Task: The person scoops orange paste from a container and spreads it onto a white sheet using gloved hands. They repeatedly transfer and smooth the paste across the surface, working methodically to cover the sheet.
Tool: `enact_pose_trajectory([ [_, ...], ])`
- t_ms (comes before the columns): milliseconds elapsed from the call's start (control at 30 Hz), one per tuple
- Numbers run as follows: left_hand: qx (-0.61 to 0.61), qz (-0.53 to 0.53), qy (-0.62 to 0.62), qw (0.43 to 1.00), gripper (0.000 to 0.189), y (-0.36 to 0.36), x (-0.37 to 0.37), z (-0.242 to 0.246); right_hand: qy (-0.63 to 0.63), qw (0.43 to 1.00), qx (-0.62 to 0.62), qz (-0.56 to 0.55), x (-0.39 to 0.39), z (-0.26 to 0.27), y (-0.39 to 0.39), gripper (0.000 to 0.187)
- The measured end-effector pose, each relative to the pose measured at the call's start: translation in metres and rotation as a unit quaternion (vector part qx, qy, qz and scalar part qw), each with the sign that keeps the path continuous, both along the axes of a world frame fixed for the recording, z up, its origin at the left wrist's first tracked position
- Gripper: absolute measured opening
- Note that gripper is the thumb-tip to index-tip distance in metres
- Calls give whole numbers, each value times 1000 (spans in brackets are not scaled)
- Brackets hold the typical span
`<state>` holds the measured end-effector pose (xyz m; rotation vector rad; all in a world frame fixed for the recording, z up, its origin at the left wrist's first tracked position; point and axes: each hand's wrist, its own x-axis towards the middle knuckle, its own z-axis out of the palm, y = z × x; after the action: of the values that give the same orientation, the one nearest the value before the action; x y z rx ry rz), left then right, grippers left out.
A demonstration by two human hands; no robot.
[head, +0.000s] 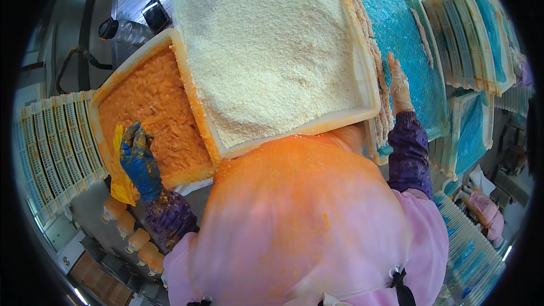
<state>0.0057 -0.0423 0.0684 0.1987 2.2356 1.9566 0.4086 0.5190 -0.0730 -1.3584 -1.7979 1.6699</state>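
Observation:
My left hand (140, 161), in a soiled blue glove, hovers over the near left part of a pale tub (98, 125) of wet, orange-coated meat strips (157, 89). Its fingers are bent close together; whether a strip is between them is unclear. A large white tub (297, 129) heaped with pale breadcrumbs (272, 51) stands in the middle. To the right, my right hand (400, 87), in a crumb-dusted pale glove, is stretched out edge-on above a tray lined with blue plastic (418, 80). Crumbed strips (378, 68) lie in a row beside it. Another crumbed strip (422, 38) lies along the tray's far right side.
A yellow plastic piece (121, 178) hangs over the left tub's edge. Stacked slotted trays (59, 148) stand at left, with more tray stacks (467, 38) at right. A bottle (131, 32) and dark device (156, 15) lie behind. Another person (484, 212) is at far right.

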Motion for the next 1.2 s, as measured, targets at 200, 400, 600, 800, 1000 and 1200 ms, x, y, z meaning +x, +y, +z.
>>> enact_pose_trajectory([
  [200,-79,-152,48,984,27,66,-4,71,50,998,-22,31,-37,-6,22,76],
  [400,-66,-360,-50,929,21,159,21,57,30,994,16,-107,12,-12,13,75],
  [600,-137,-256,74,954,18,183,13,-31,-22,994,14,-105,41,-3,-22,52],
  [800,-292,-157,194,923,17,64,-31,-40,-23,979,201,3,-18,69,-37,36],
  [1000,-624,-242,55,741,41,-15,2,-75,-33,902,307,302,-139,101,-108,44],
  [1200,-616,-237,15,751,49,-16,10,-75,-147,745,374,533,-237,61,-164,51],
])
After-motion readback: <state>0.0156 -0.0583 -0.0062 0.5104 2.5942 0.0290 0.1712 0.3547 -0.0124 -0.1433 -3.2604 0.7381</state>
